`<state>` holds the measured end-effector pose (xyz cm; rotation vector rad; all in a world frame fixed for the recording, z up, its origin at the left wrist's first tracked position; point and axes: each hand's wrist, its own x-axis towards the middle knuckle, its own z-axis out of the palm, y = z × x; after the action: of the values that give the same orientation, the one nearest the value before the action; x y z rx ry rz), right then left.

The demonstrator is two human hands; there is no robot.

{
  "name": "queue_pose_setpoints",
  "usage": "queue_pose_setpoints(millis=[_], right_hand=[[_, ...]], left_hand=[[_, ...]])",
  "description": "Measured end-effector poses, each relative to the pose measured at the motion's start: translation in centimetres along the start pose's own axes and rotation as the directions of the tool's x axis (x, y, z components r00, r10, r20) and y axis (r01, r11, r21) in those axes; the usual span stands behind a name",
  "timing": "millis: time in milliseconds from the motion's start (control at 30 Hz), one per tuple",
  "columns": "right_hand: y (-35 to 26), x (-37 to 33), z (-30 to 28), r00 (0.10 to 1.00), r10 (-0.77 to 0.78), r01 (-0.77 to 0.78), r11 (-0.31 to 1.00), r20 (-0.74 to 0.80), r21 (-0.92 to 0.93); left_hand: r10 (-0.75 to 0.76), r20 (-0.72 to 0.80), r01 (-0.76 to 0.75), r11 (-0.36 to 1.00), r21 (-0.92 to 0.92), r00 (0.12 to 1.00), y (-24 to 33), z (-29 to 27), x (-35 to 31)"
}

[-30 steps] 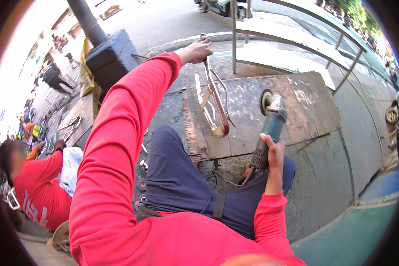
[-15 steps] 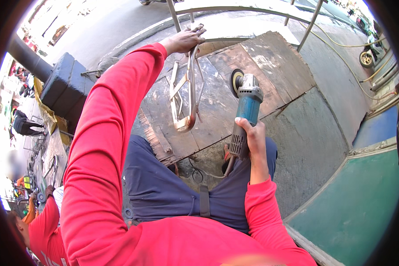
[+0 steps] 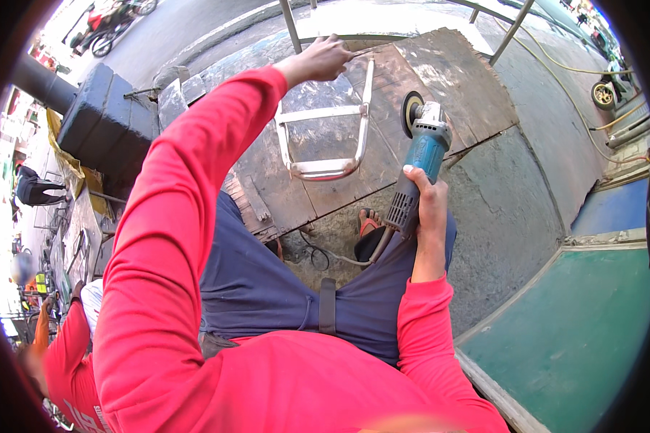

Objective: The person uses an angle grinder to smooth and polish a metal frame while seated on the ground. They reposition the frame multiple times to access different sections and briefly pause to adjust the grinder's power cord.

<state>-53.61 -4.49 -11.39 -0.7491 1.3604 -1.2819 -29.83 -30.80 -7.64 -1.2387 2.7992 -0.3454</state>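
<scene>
A pale metal tube frame, with rounded corners and a crossbar, lies on the worn wooden board in front of me. My left hand reaches across to its far end, fingers curled around it; hand and sleeve hide the grip in part. On the right, my right hand is wrapped around the dark rear grip of a teal angle grinder. The grinder's round disc points away from me, to the right of the frame and apart from it. Its cord drops between my legs.
A dark metal block stands to the left of the board. Beyond it, a metal-legged rack borders the road. Yellow hose runs along the right. A green panel is at lower right. Another person in red is at lower left.
The metal frame has turned from standing edge-on to lying with its broad side up, my left hand shifting slightly right. The grinder has moved a little to the right and farther from the frame.
</scene>
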Motion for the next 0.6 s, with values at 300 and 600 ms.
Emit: queue_pose_setpoints(millis=[300,600], right_hand=[[0.5,-0.3,-0.4,1.000,0.006,-0.007,1.000,-0.022,-0.015],[1.3,-0.2,0.2,1.000,-0.018,0.018,1.000,-0.017,0.008]], left_hand=[[-0.243,0.190,0.308,0.737,-0.602,0.951,7.9,5.9,-14.0],[-0.180,0.245,0.287,0.800,-0.527,0.953,12.3,8.4,-20.1]])
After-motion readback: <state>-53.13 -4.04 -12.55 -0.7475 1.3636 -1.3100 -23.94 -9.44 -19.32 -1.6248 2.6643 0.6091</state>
